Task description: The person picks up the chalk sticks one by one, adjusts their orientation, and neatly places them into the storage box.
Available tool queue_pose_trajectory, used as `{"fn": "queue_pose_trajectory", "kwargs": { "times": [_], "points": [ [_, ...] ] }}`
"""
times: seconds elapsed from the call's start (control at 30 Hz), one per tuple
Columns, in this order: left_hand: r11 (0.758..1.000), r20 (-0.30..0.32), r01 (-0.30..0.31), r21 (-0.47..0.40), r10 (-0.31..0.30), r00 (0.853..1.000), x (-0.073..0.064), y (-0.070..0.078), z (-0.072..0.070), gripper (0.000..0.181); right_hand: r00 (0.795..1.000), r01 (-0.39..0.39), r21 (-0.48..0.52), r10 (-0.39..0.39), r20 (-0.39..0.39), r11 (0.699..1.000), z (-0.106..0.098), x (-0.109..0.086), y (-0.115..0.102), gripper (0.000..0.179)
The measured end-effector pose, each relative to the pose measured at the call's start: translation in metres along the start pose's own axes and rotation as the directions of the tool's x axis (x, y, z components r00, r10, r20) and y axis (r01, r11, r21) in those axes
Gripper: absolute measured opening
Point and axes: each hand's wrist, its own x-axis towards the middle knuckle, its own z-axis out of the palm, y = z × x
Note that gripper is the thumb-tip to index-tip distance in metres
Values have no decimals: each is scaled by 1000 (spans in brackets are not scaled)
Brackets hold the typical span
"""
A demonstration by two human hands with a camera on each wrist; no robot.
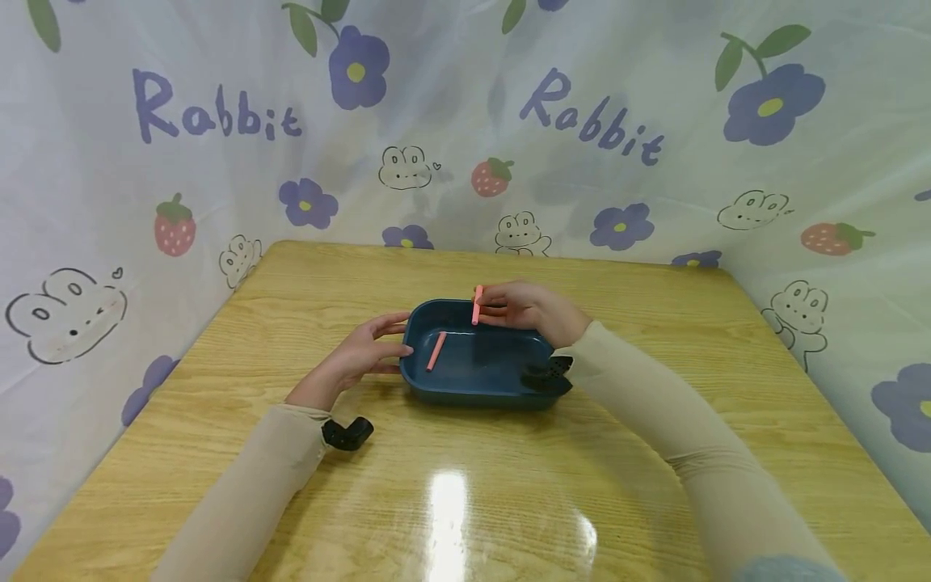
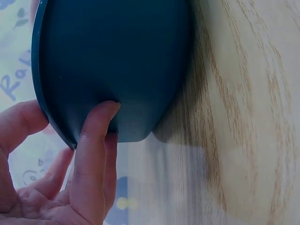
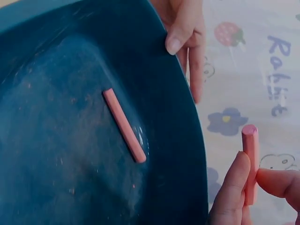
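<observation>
my right hand has its fingers pinched on a pink stick by the 12 o'clock rim of the blue tray, left hand nips the 9 o'clock end, second stick lies inside toward 9; a loose pinch could drop mine on the counter.

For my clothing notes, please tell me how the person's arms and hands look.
The left hand and right hand wear no gloves. Long beige sleeves reach the wrists, each with a small black device. Bluish-grey cloth meets the right sleeve.
</observation>
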Motion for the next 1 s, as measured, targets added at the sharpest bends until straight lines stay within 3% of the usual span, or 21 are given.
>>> {"fn": "queue_pose_trajectory", "kwargs": {
  "times": [0.63, 0.83, 1.0],
  "points": [
    [1000, 2, 2, -5, -2, 1000, -1, 1, -1, 66, 983, -153, -29, 155, 94, 988, 23, 24, 7, 42],
    [1000, -3, 6, -2, -6, 1000, 0, 1, 0, 66, 970, -165, -139, 186, 154, 976, 25, 33, 9, 33],
    [1000, -7, 11, -5, -12, 1000, 0, 0, 0, 66, 952, -202, -253, 251, 176, 946, 25, 40, 15, 39]
  ]
}}
